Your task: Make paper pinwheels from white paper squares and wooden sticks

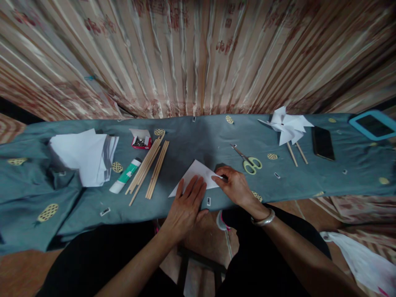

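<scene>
1. Both grips are on the folded white paper (195, 175): I see my left hand (185, 208) pressing flat with fingers spread, my right hand (235, 186) pinching the right corner, near the front edge of the desk (309, 181).
2. If the flat hand slides on the loose cloth, I judge the crease could go crooked.
3. Wooden sticks (151, 167), glue stick (125, 176) and scissors (249, 161) lie close; a sweep could knock them.

folded paper (198, 175) part hidden under hands (lower corner), tablet (374, 125) cut off at edge
</scene>
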Demonstrator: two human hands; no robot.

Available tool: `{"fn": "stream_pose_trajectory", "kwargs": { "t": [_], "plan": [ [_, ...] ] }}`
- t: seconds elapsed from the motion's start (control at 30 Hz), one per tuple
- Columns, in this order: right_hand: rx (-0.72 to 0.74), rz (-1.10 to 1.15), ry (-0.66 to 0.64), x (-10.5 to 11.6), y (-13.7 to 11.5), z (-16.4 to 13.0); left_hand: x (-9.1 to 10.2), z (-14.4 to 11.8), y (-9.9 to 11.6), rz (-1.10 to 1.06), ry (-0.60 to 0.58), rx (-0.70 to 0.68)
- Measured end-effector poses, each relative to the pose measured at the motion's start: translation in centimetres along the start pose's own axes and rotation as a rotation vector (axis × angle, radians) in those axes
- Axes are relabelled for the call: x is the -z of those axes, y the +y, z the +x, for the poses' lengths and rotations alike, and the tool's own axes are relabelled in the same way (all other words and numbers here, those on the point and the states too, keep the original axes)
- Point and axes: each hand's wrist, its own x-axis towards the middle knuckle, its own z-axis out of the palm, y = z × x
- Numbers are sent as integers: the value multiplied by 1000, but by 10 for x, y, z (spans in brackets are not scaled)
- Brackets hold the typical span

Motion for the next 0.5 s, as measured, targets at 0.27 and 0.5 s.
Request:
{"fn": "stream_pose_trajectory", "kwargs": {
  "t": [0.27, 0.5],
  "plan": [
    [15, -10, 13, -1, 0, 1, -1, 1, -1, -11, -4, 4],
    [-1, -30, -6, -1, -1, 1, 0, 2, -1, -10, -13, 3]
  ]
}}
